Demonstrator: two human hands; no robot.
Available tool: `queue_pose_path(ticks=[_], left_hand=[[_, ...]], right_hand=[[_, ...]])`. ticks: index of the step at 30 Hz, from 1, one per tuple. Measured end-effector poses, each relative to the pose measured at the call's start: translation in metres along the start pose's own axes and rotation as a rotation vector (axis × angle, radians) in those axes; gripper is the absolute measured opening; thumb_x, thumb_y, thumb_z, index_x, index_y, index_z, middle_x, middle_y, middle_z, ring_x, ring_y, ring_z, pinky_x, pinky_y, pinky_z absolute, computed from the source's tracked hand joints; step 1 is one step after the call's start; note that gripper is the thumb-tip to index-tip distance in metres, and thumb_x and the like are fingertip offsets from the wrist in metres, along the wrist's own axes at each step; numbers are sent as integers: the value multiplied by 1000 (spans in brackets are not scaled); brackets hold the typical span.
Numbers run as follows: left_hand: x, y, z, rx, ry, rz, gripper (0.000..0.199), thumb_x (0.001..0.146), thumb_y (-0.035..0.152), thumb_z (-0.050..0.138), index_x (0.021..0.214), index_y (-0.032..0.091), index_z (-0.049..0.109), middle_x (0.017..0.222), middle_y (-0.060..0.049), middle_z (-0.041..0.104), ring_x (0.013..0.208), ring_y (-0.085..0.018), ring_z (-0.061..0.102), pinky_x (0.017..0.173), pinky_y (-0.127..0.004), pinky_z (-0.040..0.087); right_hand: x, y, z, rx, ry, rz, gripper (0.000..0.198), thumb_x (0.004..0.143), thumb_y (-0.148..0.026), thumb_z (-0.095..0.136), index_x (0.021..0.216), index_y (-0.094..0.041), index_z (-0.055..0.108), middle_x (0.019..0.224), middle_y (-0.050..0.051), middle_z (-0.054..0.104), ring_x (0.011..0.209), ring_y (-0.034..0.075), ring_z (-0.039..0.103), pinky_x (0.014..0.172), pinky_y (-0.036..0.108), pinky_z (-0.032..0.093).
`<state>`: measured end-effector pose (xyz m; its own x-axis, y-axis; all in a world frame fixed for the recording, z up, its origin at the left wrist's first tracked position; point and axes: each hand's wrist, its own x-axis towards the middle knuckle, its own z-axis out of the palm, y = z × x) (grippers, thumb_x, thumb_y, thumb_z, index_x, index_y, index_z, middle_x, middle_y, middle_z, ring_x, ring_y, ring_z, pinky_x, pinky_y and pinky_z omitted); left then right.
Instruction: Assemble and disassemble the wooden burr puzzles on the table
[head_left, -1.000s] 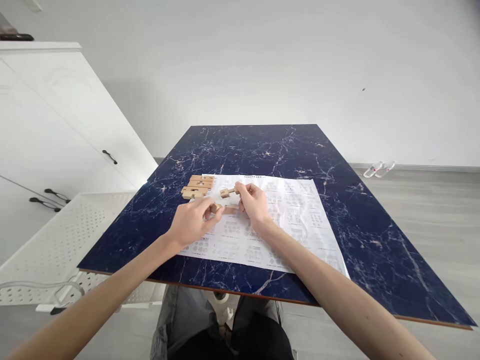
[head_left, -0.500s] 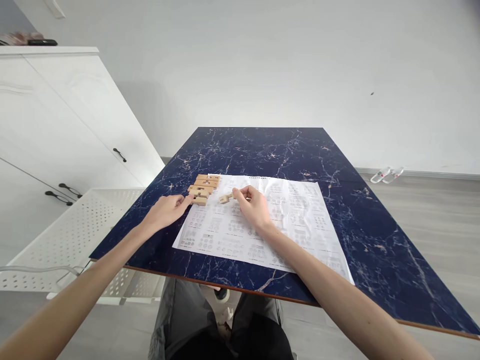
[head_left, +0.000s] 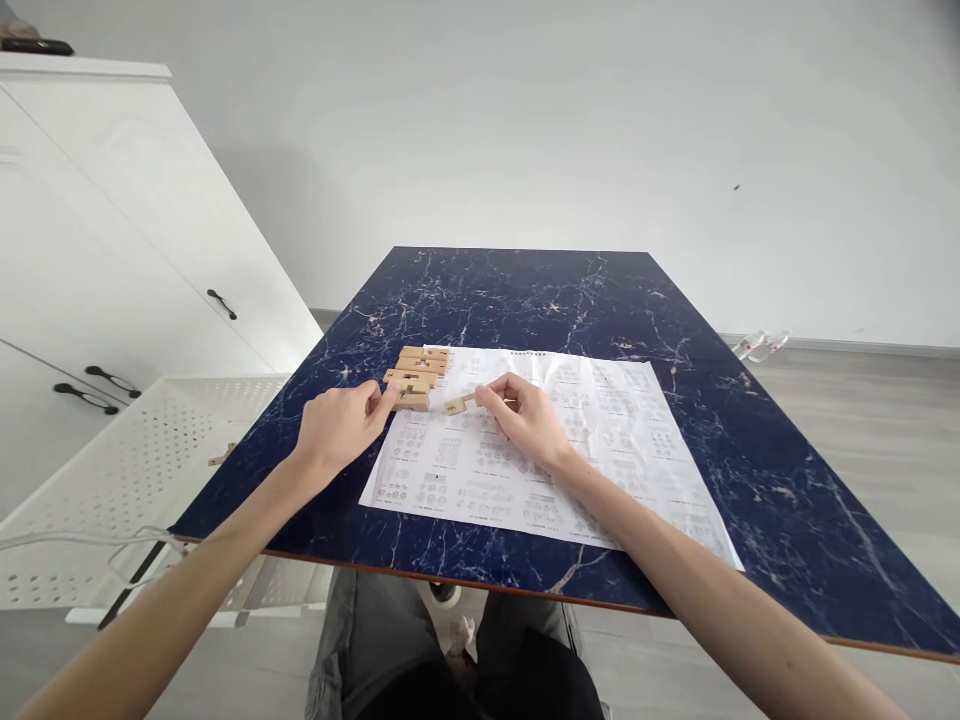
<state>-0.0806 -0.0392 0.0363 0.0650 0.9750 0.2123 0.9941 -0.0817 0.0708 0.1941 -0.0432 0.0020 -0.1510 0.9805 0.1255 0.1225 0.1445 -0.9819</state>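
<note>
Several notched light-wood puzzle blocks (head_left: 422, 364) lie side by side in a stack-like row at the left edge of a printed paper sheet (head_left: 465, 470). My left hand (head_left: 341, 425) is closed at the left end of the nearest blocks, its fingers curled and its fingertips against the wood. Between the thumb and fingers of my right hand (head_left: 529, 415) is one end of a separate notched wooden block (head_left: 456, 406). This block has a dark printed mark and is held over the sheet, just right of the row.
The dark blue marbled table (head_left: 517, 290) has a brown front edge. Left of it stand a white perforated basket (head_left: 142, 440) and a white cabinet (head_left: 142, 220) with black handles. Clear bottles (head_left: 769, 345) stand on the floor by the wall at right.
The view has shifted slightly. My left hand has come further over the near end of the row. In my right hand, the single block has turned a little and remains close to the row.
</note>
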Motion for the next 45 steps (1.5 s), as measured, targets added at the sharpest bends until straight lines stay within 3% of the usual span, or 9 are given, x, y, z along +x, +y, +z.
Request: queue_pose_path(ticks=[3, 6, 10, 13, 17, 21, 30, 36, 45], left_hand=[[-9, 8, 2, -87, 177, 225, 49, 108, 56, 45, 80, 20, 61, 69, -3, 70, 64, -20, 69, 55, -28, 33], [-16, 19, 5, -220, 265, 479, 38, 110, 52, 51, 96, 19, 64, 76, 1, 71, 61, -14, 67, 55, -24, 40], [-23, 33, 9, -241, 301, 616, 43, 111, 58, 52, 125, 18, 60, 95, -2, 77, 71, -15, 73, 59, -25, 47], [-26, 36, 14, -230, 289, 688, 32, 113, 51, 51, 117, 20, 60, 94, -1, 78, 69, -15, 73, 61, -26, 49], [-29, 27, 22, -189, 233, 636, 29, 116, 43, 45, 110, 19, 61, 97, -2, 79, 67, -15, 73, 63, -28, 49], [-33, 5, 25, -126, 153, 541, 36, 117, 46, 39, 113, 19, 64, 106, -6, 80, 78, -19, 77, 65, -28, 50], [-30, -40, 13, -125, 80, 441, 39, 115, 50, 41, 106, 21, 66, 107, -5, 78, 81, -19, 74, 66, -28, 48], [-27, -45, 15, -176, 20, 367, 42, 113, 55, 40, 108, 23, 66, 109, -4, 77, 81, -20, 75, 65, -28, 47], [-39, -44, 16, -311, 11, 211, 46, 106, 56, 49, 139, 24, 52, 104, -2, 74, 72, -19, 68, 71, -32, 53]], right_hand=[[-1, 0, -1, 22, -44, -21, 37, 98, -58, 67, 87, -23, 63, 64, -3, 59, 50, 13, 48, 52, 30, 39], [-2, 1, 0, 8, -83, -18, 36, 100, -58, 67, 91, -23, 64, 64, -3, 61, 48, 13, 50, 50, 29, 39], [-4, 3, 1, 18, -163, -9, 36, 100, -58, 68, 94, -22, 64, 67, -3, 65, 46, 12, 54, 47, 27, 40], [-5, 3, 1, 44, -232, -11, 38, 101, -59, 67, 94, -22, 64, 67, -3, 66, 46, 12, 54, 47, 27, 41], [-6, 3, 3, 39, -230, -6, 42, 103, -64, 59, 96, -23, 63, 68, -2, 67, 48, 13, 55, 49, 28, 42], [-5, 5, 5, -10, -202, 13, 43, 104, -67, 55, 97, -24, 61, 71, -2, 68, 48, 13, 56, 50, 29, 43], [-6, 3, 6, -48, -219, 43, 38, 107, -59, 53, 97, -24, 62, 73, -1, 69, 50, 13, 55, 50, 29, 41], [-6, 4, 7, -60, -210, 59, 34, 108, -54, 53, 98, -23, 63, 73, -1, 68, 51, 12, 55, 50, 29, 41], [-6, 4, 8, -94, -206, 67, 34, 107, -55, 53, 97, -24, 64, 72, -1, 68, 51, 13, 55, 51, 30, 42]])
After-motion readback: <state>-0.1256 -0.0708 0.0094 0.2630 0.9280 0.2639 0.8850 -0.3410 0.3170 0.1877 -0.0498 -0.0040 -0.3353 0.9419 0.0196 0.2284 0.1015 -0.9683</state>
